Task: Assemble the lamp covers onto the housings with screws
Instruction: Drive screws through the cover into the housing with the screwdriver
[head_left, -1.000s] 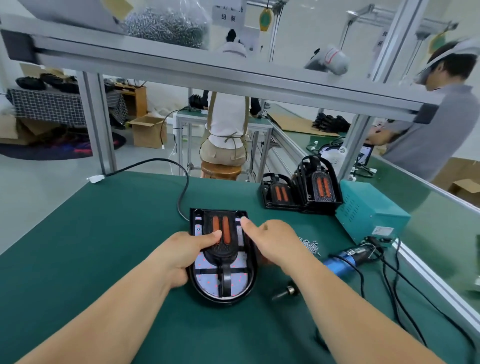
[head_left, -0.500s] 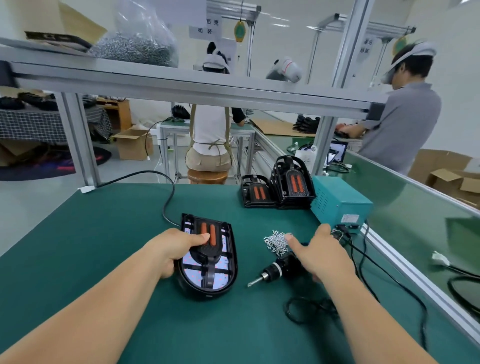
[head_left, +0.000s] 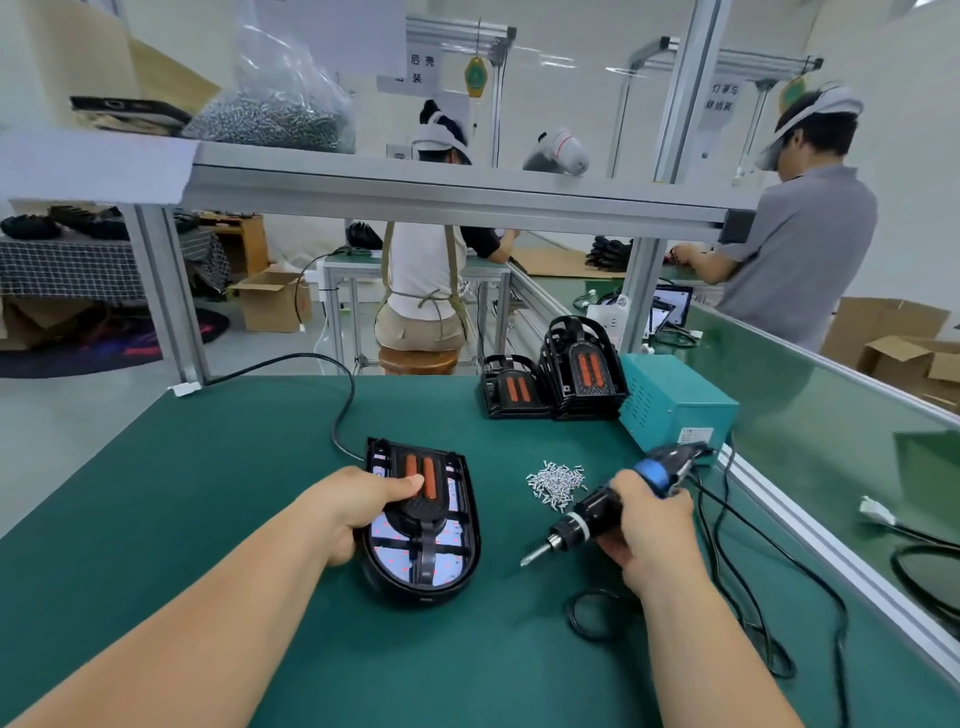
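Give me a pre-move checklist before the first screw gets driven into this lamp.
1. Lamp cover seated on the housing: cannot tell if fully flush.
2. Left hand pinning the cover: ok, thumb on top.
3. Electric screwdriver gripped by right hand: ok.
4. Screw on the bit tip: not ok, none visible.
5. Loose screws within reach: ok, the pile lies beside the screwdriver.
6. Screwdriver cable free of the housing: ok.

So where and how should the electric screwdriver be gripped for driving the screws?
Around the black barrel behind the chuck, where the right hand already wraps the electric screwdriver, coming from its cable side. The bit points toward the lamp housing, so this grip probably keeps the tip free.
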